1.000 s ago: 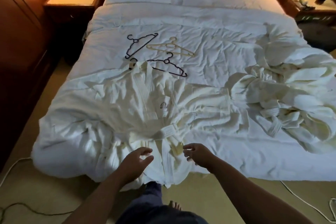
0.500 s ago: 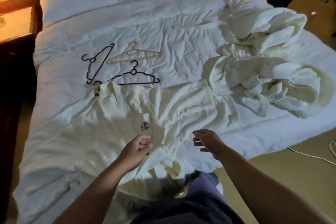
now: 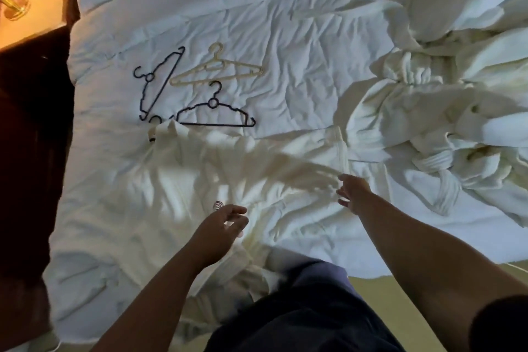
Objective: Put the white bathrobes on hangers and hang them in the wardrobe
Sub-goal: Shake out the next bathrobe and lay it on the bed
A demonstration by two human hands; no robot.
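Spread bathrobe: one white bathrobe (image 3: 183, 177) lies open and flat on the bed (image 3: 285, 23), along its near edge, collar toward the far side, a small round emblem (image 3: 218, 205) on the chest.
Hanger in the collar: a dark hook (image 3: 155, 120) sticks out at the robe's collar; the rest of that hanger is hidden by cloth.
Loose hangers: just past the collar lie three more. A black hanger (image 3: 149, 76) lies slantwise to the left, a cream plastic hanger (image 3: 215, 65) to its right, and a second black hanger (image 3: 213, 103) nearest the collar.
Bathrobe heap: more white bathrobes (image 3: 428, 123) lie crumpled together at the bed's right side, belts tangled among them.
Left hand: the left hand (image 3: 220, 227) hovers over the robe's chest beside the emblem, fingers loosely curled and apart, gripping nothing.
Right hand: the right hand (image 3: 353, 191) reaches over the robe's right sleeve area, fingers spread and holding nothing; whether the fingertips touch the cloth cannot be told.
Bedside: a wooden nightstand (image 3: 31, 17) stands off the bed's far-left corner with a brass lamp base (image 3: 15, 7) on top.
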